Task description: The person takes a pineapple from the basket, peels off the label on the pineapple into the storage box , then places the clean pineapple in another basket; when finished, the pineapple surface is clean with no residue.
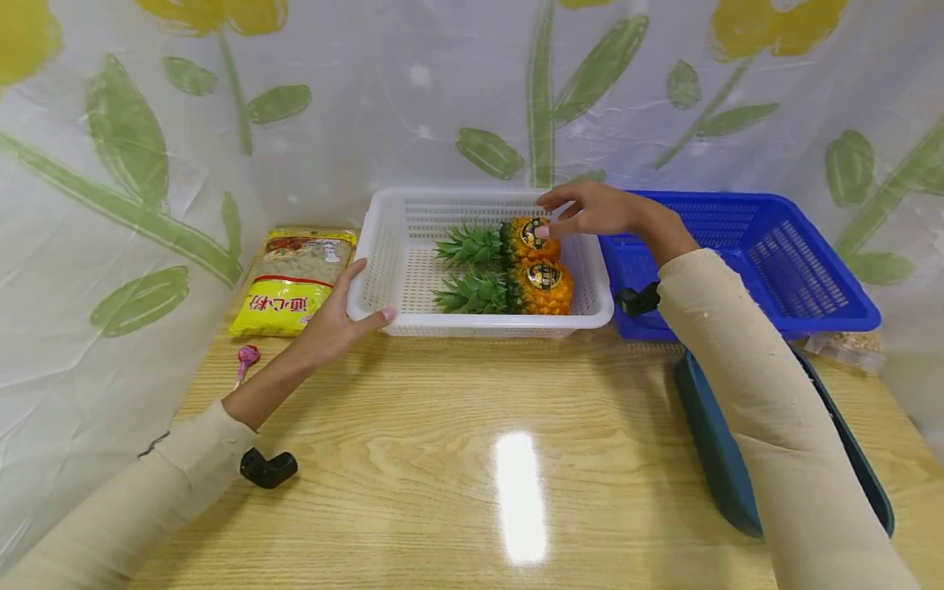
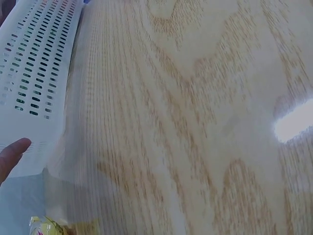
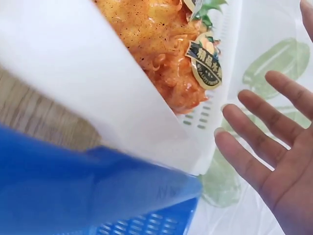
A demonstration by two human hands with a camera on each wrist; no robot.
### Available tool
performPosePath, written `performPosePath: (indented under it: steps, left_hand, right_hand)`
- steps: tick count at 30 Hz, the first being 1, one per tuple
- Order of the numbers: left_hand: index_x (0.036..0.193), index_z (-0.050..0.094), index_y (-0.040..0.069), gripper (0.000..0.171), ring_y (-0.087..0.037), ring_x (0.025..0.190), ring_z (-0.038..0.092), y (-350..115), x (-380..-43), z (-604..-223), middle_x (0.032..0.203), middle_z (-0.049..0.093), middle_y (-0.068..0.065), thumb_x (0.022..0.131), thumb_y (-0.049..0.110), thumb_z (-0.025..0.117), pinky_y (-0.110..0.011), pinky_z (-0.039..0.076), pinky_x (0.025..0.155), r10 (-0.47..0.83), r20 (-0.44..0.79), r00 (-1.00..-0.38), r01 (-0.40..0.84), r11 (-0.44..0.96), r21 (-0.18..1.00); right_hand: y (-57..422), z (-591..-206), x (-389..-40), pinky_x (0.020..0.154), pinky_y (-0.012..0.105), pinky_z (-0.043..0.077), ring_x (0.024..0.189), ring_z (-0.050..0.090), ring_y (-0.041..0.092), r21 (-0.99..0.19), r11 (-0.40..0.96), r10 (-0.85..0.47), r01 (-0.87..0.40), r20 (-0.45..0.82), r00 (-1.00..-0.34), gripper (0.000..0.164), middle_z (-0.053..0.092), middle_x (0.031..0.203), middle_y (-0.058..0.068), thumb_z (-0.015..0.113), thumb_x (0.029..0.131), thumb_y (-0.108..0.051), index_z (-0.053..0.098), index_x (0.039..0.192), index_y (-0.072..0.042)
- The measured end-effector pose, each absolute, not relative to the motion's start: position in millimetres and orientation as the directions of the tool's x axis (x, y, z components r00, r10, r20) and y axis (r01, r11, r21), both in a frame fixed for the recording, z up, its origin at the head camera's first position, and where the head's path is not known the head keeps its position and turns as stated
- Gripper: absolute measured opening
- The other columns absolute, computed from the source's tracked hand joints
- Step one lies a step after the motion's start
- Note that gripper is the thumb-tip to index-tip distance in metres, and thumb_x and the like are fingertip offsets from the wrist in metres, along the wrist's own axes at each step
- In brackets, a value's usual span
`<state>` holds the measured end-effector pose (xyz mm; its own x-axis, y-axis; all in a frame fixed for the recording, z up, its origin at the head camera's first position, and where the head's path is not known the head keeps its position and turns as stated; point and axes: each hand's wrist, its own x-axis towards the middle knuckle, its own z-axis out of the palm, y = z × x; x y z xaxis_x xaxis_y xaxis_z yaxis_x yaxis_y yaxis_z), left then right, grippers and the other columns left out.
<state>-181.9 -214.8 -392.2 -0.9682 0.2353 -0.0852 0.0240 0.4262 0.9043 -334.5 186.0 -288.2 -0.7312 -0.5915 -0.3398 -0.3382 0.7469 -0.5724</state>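
Note:
Two pineapples lie side by side in the right half of a white plastic basket [image 1: 494,322], leafy tops pointing left. The nearer pineapple [image 1: 549,295] and the farther pineapple [image 1: 531,238] each bear a dark label. My left hand [image 1: 332,328] touches the basket's front left corner, thumb along the front rim and fingers along the left side; most of its fingers fall outside the left wrist view. Over the basket's back right corner hovers my right hand [image 1: 601,211]. The right wrist view shows its fingers [image 3: 257,139] spread, with nothing held.
Right of the white basket stands a blue basket [image 1: 745,324], with a dark teal tub [image 1: 711,442] in front. A yellow food packet [image 1: 291,287] and a pink lollipop [image 1: 247,356] lie at left. Behind everything hangs a flower-patterned sheet [image 1: 413,106].

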Motion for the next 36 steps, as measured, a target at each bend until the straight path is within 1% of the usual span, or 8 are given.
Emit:
performPosePath:
  steps: [5,10,14,19,25,28,31,36]
  left_hand:
    - [0.162,-0.002,0.026,0.097,-0.042,0.143,0.037,-214,-183,-394,0.159,0.027,-0.023,0.095,0.037,0.069,-0.061,0.037,0.11,0.227,-0.083,-0.97,0.021,0.421,0.907]
    - [0.162,-0.003,0.028,0.1,-0.044,0.142,0.037,-214,-183,-391,0.159,0.027,-0.024,0.094,0.036,0.07,-0.061,0.037,0.11,0.206,-0.112,-0.972,-0.01,0.44,0.898]
    - [0.162,-0.003,0.027,0.104,-0.043,0.139,0.04,-212,-183,-386,0.157,0.03,-0.025,0.092,0.035,0.073,-0.061,0.036,0.111,0.193,-0.127,-0.973,-0.026,0.456,0.89]
    - [0.162,-0.004,0.024,0.114,-0.04,0.137,0.041,-211,-185,-384,0.155,0.031,-0.024,0.086,0.027,0.081,-0.058,0.036,0.11,0.218,-0.121,-0.968,-0.012,0.443,0.897]
    - [0.161,-0.006,0.022,0.12,-0.04,0.136,0.041,-215,-186,-385,0.157,0.029,-0.022,0.082,0.017,0.084,-0.057,0.036,0.109,0.262,-0.106,-0.959,0.012,0.412,0.911]
    - [0.161,-0.005,0.021,0.121,-0.04,0.136,0.041,-215,-187,-388,0.156,0.029,-0.022,0.08,0.016,0.085,-0.056,0.036,0.109,0.267,-0.103,-0.958,0.015,0.405,0.914]
    - [0.161,-0.004,0.021,0.121,-0.04,0.136,0.041,-215,-188,-390,0.156,0.029,-0.022,0.08,0.016,0.085,-0.055,0.036,0.109,0.269,-0.097,-0.958,0.021,0.404,0.914]
    - [0.161,-0.005,0.019,0.121,-0.039,0.136,0.041,-215,-189,-390,0.156,0.028,-0.022,0.08,0.016,0.085,-0.055,0.037,0.108,0.273,-0.085,-0.958,0.033,0.401,0.916]
  right_hand:
    - [184,-294,-343,0.113,0.056,0.037,0.146,0.037,0.039,-0.568,0.755,-0.577,-0.328,-0.337,-0.744,0.075,0.034,0.161,0.015,0.062,0.097,-0.049,0.033,0.157,-0.015]
    - [176,-298,-348,0.114,0.057,0.034,0.146,0.035,0.037,-0.532,0.773,-0.566,-0.346,-0.332,-0.754,0.074,0.035,0.16,0.015,0.061,0.097,-0.048,0.034,0.157,-0.014]
    - [171,-299,-353,0.115,0.058,0.032,0.147,0.033,0.036,-0.51,0.789,-0.552,-0.344,-0.341,-0.761,0.076,0.035,0.16,0.015,0.061,0.096,-0.052,0.034,0.157,-0.015]
    - [167,-300,-356,0.115,0.059,0.032,0.147,0.032,0.037,-0.493,0.804,-0.537,-0.334,-0.36,-0.763,0.079,0.034,0.161,0.015,0.061,0.094,-0.057,0.034,0.157,-0.017]
    - [162,-301,-360,0.115,0.059,0.031,0.149,0.03,0.037,-0.49,0.812,-0.527,-0.318,-0.381,-0.76,0.077,0.032,0.162,0.015,0.06,0.096,-0.054,0.034,0.158,-0.017]
    - [159,-302,-361,0.115,0.06,0.031,0.149,0.029,0.038,-0.476,0.818,-0.526,-0.323,-0.393,-0.754,0.077,0.031,0.162,0.017,0.06,0.096,-0.053,0.034,0.157,-0.015]
    - [157,-304,-363,0.115,0.059,0.031,0.149,0.028,0.039,-0.461,0.827,-0.519,-0.322,-0.406,-0.752,0.077,0.03,0.162,0.019,0.061,0.096,-0.051,0.033,0.157,-0.013]
    - [155,-307,-366,0.111,0.056,0.038,0.146,0.034,0.04,-0.473,0.835,-0.495,-0.282,-0.421,-0.76,0.077,0.028,0.162,0.02,0.062,0.096,-0.048,0.033,0.158,-0.012]
